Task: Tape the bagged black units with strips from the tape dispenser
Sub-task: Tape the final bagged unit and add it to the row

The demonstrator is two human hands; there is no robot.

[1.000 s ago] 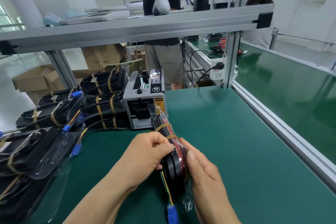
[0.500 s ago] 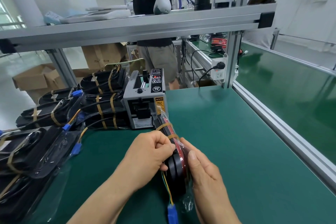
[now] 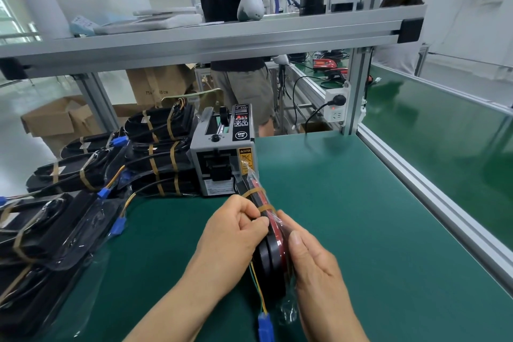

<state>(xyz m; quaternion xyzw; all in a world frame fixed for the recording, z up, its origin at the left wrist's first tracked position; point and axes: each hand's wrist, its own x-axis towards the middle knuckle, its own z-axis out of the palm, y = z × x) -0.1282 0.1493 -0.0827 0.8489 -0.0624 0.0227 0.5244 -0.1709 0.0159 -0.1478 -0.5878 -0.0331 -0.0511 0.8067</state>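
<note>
A bagged black unit (image 3: 270, 255) stands on edge over the green mat, in a clear bag with two brown tape strips around its far end. Yellow-green wires and a blue connector (image 3: 265, 325) hang from its near end. My left hand (image 3: 236, 233) curls its fingers against the unit's left side, pinching at the nearer tape strip. My right hand (image 3: 313, 266) cups the unit's right side, thumb along its edge. The grey tape dispenser (image 3: 222, 158) stands just beyond the unit's far end.
Several taped bagged units are stacked left of the dispenser (image 3: 158, 153) and along the left edge (image 3: 47, 233). An aluminium shelf frame (image 3: 211, 39) crosses overhead. A person (image 3: 236, 36) stands behind the bench. A power strip (image 3: 336, 108) hangs on the right post. Green mat (image 3: 361, 216) lies to the right.
My hands and the unit have hardly moved. The person behind the bench has stepped to the left.
</note>
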